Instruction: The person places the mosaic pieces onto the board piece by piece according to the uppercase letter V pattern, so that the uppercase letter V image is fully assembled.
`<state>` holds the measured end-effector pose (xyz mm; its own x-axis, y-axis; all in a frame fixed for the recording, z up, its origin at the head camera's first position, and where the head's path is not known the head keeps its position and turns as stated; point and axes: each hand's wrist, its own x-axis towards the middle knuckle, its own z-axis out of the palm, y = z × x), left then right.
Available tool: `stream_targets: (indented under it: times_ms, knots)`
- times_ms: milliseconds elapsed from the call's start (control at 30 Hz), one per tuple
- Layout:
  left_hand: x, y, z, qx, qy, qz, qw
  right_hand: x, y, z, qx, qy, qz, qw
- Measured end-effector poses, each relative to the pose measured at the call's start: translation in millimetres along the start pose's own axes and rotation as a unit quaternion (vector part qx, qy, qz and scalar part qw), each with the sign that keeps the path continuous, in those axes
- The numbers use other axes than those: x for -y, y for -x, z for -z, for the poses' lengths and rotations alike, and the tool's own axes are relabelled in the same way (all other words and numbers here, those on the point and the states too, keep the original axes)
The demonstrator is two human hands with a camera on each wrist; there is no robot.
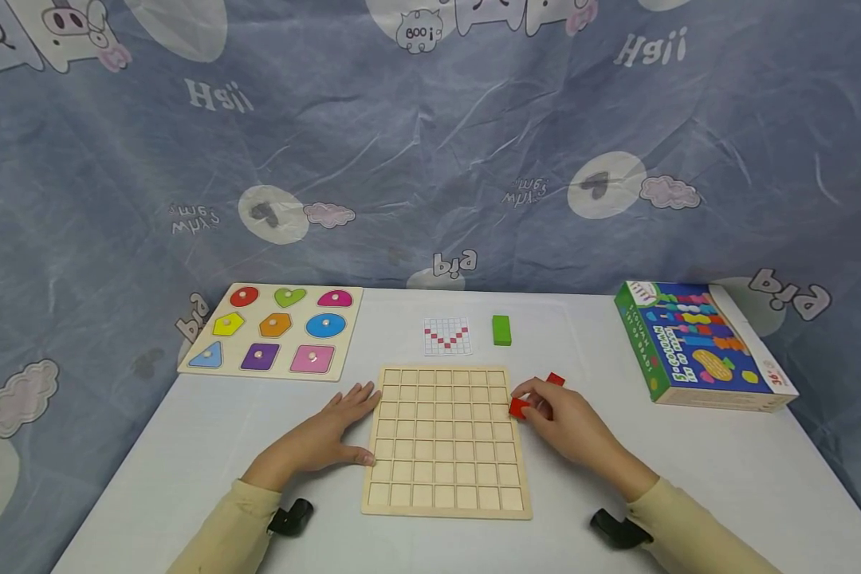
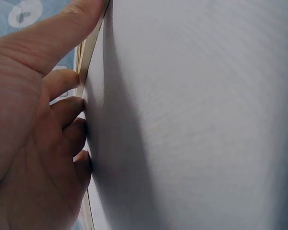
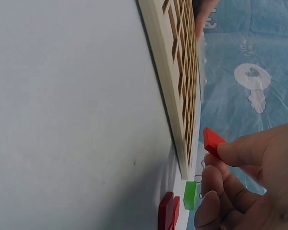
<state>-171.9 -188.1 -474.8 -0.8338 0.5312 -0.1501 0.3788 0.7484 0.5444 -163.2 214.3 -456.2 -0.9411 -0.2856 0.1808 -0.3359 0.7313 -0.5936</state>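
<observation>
A square wooden grid board (image 1: pixel 445 511) lies on the white table. My left hand (image 1: pixel 326 437) rests along its left edge, fingers spread and fairly straight, thumb and fingertips at the frame. Between thumb and finger, my right hand (image 1: pixel 574 422) pinches a small red square tile (image 3: pixel 212 141), held at the board's right edge in the head view. More red tiles (image 3: pixel 167 211) lie on the table below that hand, mostly hidden by it from above. Beyond the board are a printed card (image 1: pixel 438 325) with a pink V pattern and a green block (image 1: pixel 501 330).
At the back left lies a knobbed shape puzzle (image 1: pixel 232 359) with several coloured pieces. A blue and green game box (image 1: pixel 703 343) sits at the back right. Patterned blue cloth (image 1: pixel 430 159) hangs behind the table.
</observation>
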Motion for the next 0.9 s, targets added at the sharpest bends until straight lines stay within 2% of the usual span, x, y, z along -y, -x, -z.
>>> stream_targets:
  times_ms: [600, 900]
  knots:
    - [0.8, -1.1, -0.8, 0.003, -0.006, 0.007, 1.0, 24, 5, -6, 0.034, -0.021, -0.006, 0.999]
    - [0.9, -0.4, -0.5, 0.003, -0.006, 0.011, 0.9999, 31, 7, -13, 0.044, -0.027, 0.015, 0.999]
